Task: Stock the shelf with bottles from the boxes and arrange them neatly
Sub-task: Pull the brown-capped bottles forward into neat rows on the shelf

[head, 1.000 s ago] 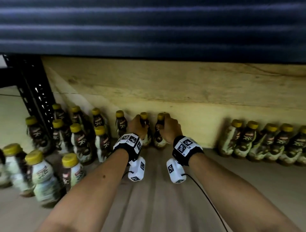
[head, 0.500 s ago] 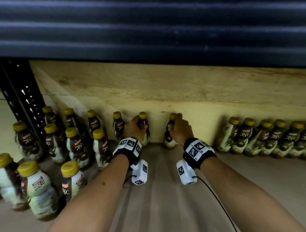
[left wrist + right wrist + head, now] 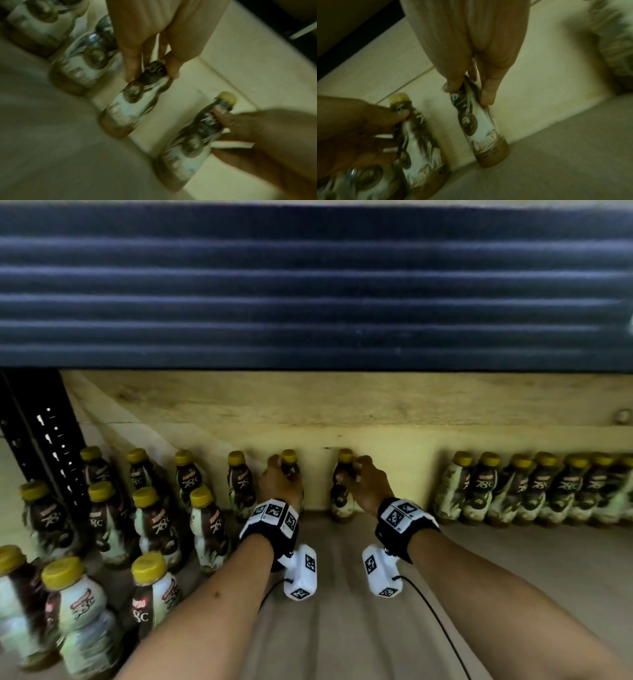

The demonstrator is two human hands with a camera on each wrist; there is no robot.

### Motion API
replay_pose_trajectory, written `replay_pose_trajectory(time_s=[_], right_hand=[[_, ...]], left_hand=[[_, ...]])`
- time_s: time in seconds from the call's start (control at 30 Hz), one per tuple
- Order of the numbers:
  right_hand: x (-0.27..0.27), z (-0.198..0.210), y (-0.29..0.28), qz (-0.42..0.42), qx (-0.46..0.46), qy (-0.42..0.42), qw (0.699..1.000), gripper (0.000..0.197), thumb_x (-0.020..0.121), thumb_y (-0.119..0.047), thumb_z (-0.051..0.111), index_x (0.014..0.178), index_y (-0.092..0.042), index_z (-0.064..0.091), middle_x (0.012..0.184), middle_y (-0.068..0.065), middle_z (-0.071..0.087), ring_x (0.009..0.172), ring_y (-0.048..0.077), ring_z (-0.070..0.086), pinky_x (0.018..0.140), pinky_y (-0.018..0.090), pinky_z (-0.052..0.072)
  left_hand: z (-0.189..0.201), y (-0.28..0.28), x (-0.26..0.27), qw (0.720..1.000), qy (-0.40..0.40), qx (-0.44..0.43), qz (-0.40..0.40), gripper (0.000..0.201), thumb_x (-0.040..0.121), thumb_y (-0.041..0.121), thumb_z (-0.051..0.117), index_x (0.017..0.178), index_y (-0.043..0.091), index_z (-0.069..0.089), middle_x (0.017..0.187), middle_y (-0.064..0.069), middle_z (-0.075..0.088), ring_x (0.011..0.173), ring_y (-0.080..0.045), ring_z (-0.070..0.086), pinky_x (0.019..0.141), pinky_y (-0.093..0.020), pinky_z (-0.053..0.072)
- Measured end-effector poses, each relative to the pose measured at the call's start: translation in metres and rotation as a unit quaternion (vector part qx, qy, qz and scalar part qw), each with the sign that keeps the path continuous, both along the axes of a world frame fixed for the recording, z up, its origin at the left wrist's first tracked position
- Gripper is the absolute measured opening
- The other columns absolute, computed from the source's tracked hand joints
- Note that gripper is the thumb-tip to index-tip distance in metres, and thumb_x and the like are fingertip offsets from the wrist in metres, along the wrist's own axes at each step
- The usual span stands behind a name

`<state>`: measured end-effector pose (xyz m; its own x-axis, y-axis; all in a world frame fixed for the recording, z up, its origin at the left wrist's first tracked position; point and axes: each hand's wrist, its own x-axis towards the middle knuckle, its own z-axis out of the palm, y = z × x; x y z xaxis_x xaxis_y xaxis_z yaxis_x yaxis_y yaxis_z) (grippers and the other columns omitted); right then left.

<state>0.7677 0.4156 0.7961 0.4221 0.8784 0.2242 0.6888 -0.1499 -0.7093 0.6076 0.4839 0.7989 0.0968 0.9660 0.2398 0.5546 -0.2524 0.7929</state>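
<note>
Bottles now spread apart | left hand (image 3: 279,482) grips left bottle (image 3: 289,465) — right hand (image 3: 364,484) grips right bottle (image 3: 342,491)

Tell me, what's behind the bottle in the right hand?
Right behind the bottle that the right hand grips is the pale wooden back wall of the shelf. No other bottle shows behind it. The hand covers part of that wall.

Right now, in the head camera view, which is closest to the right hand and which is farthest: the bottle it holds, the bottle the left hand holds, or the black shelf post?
From the right hand:
1. The bottle it holds, by the back wall.
2. The bottle in the left hand, just to its left.
3. The black shelf post, far left.
</note>
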Motion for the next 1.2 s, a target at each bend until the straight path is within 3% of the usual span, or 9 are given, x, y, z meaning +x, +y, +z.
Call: replay_pose_trajectory(time_s=[0.1,0.23,0.3,0.43,0.57,0.67,0.87,1.07,1.2], right_hand=[[0.017,0.001,-0.020,-0.013,0.024,0.018,0.999,0.069,0.093,-0.043,0.060,0.144,-0.005,0.034,0.139,0.018,0.050,0.124,0.034,0.052,0.098,0.037,0.044],[0.062,0.021,-0.047,-0.091,0.135,0.035,0.986,0.044,0.092,-0.036,0.065,0.126,-0.009,0.056,0.114,0.015,0.067,0.102,0.030,0.064,0.085,0.032,0.049],[0.096,0.035,-0.067,-0.147,0.201,0.059,0.967,0.033,0.092,-0.031,0.064,0.118,-0.011,0.059,0.104,0.017,0.069,0.094,0.032,0.067,0.083,0.041,0.054],[0.166,0.038,-0.113,-0.251,0.200,0.014,0.947,0.044,0.091,-0.024,0.062,0.132,-0.011,0.051,0.129,0.013,0.054,0.113,0.030,0.058,0.090,0.044,0.052],[0.193,0.018,-0.136,-0.138,0.099,-0.061,0.984,0.058,0.093,-0.019,0.063,0.145,-0.009,0.039,0.139,0.009,0.051,0.120,0.029,0.054,0.095,0.038,0.047],[0.204,0.001,-0.143,-0.095,0.090,-0.093,0.987,0.060,0.087,-0.020,0.070,0.140,-0.009,0.046,0.135,0.013,0.055,0.122,0.031,0.054,0.096,0.038,0.047],[0.216,-0.014,-0.151,-0.032,0.056,-0.023,0.998,0.078,0.081,-0.025,0.077,0.143,-0.015,0.031,0.125,-0.005,0.051,0.114,0.013,0.050,0.092,0.031,0.044],[0.222,-0.014,-0.142,0.029,-0.044,-0.146,0.988,0.033,0.090,-0.040,0.065,0.102,-0.016,0.045,0.100,0.007,0.051,0.090,0.024,0.052,0.074,0.033,0.038],[0.211,-0.011,-0.145,0.077,-0.040,-0.143,0.986,0.027,0.094,-0.037,0.060,0.104,-0.015,0.049,0.096,0.001,0.053,0.087,0.017,0.053,0.075,0.032,0.041]], left_hand=[[0.016,-0.010,0.010,0.996,-0.036,0.081,0.001,0.059,0.090,0.013,0.054,0.145,0.014,0.032,0.143,-0.012,0.043,0.125,-0.032,0.049,0.103,-0.043,0.043],[0.042,-0.038,0.040,0.962,-0.094,0.248,-0.061,0.042,0.086,-0.002,0.053,0.126,0.011,0.057,0.132,-0.010,0.056,0.120,-0.024,0.054,0.103,-0.031,0.043],[0.046,-0.050,0.066,0.955,-0.140,0.236,-0.110,0.038,0.081,-0.012,0.050,0.104,0.012,0.068,0.107,-0.007,0.069,0.097,-0.019,0.065,0.091,-0.026,0.050],[0.033,-0.071,0.137,0.947,-0.221,0.102,-0.208,0.049,0.076,-0.016,0.042,0.074,0.027,0.063,0.077,0.005,0.069,0.078,-0.019,0.070,0.078,-0.042,0.058],[0.012,-0.093,0.195,0.960,-0.098,0.071,-0.251,0.032,0.087,0.000,0.051,0.113,0.013,0.066,0.116,-0.007,0.067,0.105,-0.022,0.064,0.097,-0.020,0.043],[0.001,-0.094,0.221,0.961,-0.036,0.022,-0.273,0.046,0.095,0.014,0.051,0.140,0.010,0.044,0.138,-0.012,0.052,0.124,-0.028,0.053,0.104,-0.030,0.039],[-0.023,-0.101,0.254,0.957,0.004,-0.012,-0.291,0.047,0.095,0.028,0.055,0.138,0.022,0.038,0.132,-0.012,0.057,0.118,-0.036,0.055,0.091,-0.036,0.045],[-0.019,-0.091,0.238,0.951,0.045,0.022,-0.304,0.035,0.089,0.027,0.063,0.123,0.020,0.058,0.122,-0.006,0.065,0.113,-0.028,0.060,0.089,-0.027,0.044],[-0.020,-0.093,0.206,0.944,0.016,0.019,-0.329,0.026,0.085,0.023,0.070,0.111,0.024,0.064,0.111,0.000,0.070,0.103,-0.018,0.064,0.084,-0.022,0.042]])
